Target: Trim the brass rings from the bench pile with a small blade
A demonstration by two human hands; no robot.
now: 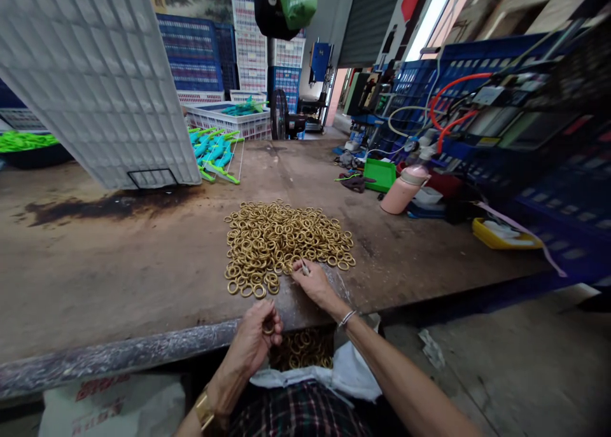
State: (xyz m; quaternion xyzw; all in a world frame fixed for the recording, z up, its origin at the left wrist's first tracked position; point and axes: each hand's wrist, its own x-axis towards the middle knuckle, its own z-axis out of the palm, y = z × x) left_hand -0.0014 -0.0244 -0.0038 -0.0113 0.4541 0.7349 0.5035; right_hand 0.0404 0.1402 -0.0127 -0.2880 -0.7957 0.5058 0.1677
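A heap of brass-coloured rings [281,233] is spread over the worktable [191,265]. My left hand [252,335], near the table's front edge, is curled around a brass-coloured ring [268,327]. At the near side of the heap, my right hand [315,285] is closed in a pinch on a small, pale, pointed tool [305,268], its exact kind too small to tell. The tool's tip is close to the rings. Below the edge, between my forearms, more rings [305,348] lie in an open white sack [353,367].
A white plastic crate [105,87] stands tilted at the left, beside turquoise-and-green plastic parts [214,151]. To the right are a pink bottle [403,189], a green tray [380,175] and a yellow dish [506,235]. A fan [281,114] stands beyond the far edge.
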